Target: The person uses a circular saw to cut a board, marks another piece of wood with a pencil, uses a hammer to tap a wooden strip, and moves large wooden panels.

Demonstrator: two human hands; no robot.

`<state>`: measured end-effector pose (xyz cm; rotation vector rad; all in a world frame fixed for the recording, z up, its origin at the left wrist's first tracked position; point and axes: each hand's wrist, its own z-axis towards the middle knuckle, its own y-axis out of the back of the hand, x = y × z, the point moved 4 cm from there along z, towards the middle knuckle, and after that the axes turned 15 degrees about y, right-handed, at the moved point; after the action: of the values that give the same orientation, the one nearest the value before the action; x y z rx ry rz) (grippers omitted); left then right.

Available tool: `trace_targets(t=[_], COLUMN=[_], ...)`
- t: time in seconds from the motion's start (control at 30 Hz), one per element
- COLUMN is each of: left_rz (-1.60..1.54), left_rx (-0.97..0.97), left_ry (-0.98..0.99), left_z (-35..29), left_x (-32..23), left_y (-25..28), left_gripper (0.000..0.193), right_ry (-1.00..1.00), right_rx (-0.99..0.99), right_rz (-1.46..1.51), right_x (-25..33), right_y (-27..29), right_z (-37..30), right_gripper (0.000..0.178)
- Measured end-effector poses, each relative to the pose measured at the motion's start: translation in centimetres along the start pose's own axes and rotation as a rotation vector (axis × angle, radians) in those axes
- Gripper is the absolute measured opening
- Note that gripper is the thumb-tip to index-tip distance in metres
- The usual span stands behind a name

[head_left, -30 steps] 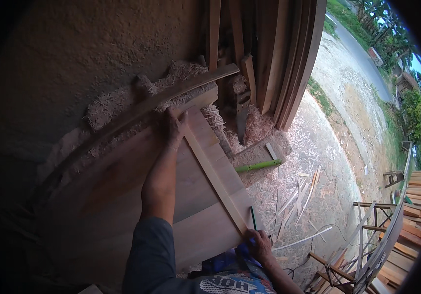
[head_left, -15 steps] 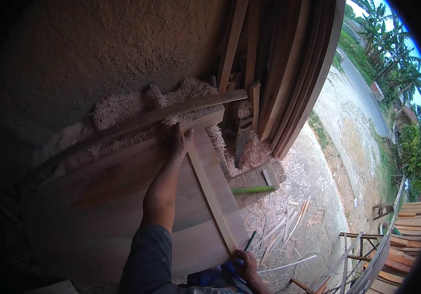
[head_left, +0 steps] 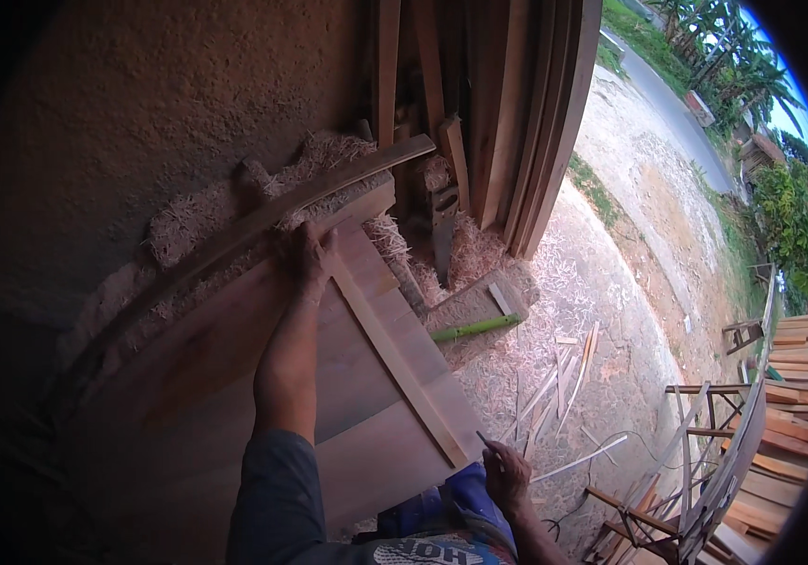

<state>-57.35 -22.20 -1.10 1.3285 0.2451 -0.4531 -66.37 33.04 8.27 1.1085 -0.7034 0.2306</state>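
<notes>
A pale, narrow wooden strip point(head_left: 394, 363) lies across a broad wooden panel point(head_left: 366, 452) made of boards set side by side, running roughly parallel to the panel's right edge and a little in from it, from the far edge down to the near one. The left hand point(head_left: 312, 266) is on the strip's far end, by the panel's far edge; its fingers are bent in deep shadow, and I cannot tell whether they pinch the wood or only press on it. The right hand point(head_left: 507, 476) is just off the near right corner, its fingers closed on a slim dark stick point(head_left: 487, 442) whose tip points at that corner; whether it touches the wood cannot be told. Below the near edge shows blue cloth point(head_left: 468, 494) on the person's lap. A short pale block point(head_left: 366, 200) sits at the far right corner, and past the far edge a long board point(head_left: 300, 196) stretches along a ledge heaped with curly shavings point(head_left: 195, 218). Beyond the right edge are a handsaw point(head_left: 443, 226) among more shavings and a bright green bar point(head_left: 474, 329) reaching toward the panel. Thin offcuts point(head_left: 554, 386) are scattered over the floor point(head_left: 625, 377) farther right. Tall planks point(head_left: 517, 122) stand by the rough wall point(head_left: 206, 85), and more boards point(head_left: 790, 433) are laid out at the far right, beside dark frames point(head_left: 710, 433). Outside, a road point(head_left: 672, 94) passes greenery point(head_left: 790, 207).
</notes>
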Motion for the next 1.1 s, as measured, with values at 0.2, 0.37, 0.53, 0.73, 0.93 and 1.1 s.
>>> trace_targets(t=[0.2, 0.37, 0.53, 0.73, 0.93, 1.1], left_rz=[0.086, -0.098, -0.035, -0.088, -0.064, 0.115], left_rx=[-0.005, -0.005, -0.037, 0.029, 0.073, -0.179], left_ry=[-0.064, -0.134, -0.147, -0.140, -0.114, -0.020], left_z=[-0.1, 2.2, 2.1, 1.1, 2.4, -1.4], left_x=[-2.0, 2.4, 0.8, -0.5, 0.9, 0.0], left_y=[-0.2, -3.1, -2.5, -1.2, -2.0, 0.6], left_gripper=[0.054, 0.053, 0.056, 0.056, 0.060, 0.081], right_ry=[-0.167, -0.364, -0.506, -0.462, -0.572, -0.620], right_rx=[-0.219, 0.191, 0.330, 0.247, 0.357, 0.349], right_rz=[0.066, 0.093, 0.070, 0.145, 0.167, 0.200], right_x=[-0.9, -1.0, -3.1, -3.3, -3.4, -3.6], right_y=[-1.4, -5.3, -6.5, -7.0, -6.7, -6.6], right_z=[0.9, -0.3, -1.0, -2.2, -1.6, -0.7], right_gripper=[0.007, 0.021, 0.034, 0.038, 0.040, 0.048])
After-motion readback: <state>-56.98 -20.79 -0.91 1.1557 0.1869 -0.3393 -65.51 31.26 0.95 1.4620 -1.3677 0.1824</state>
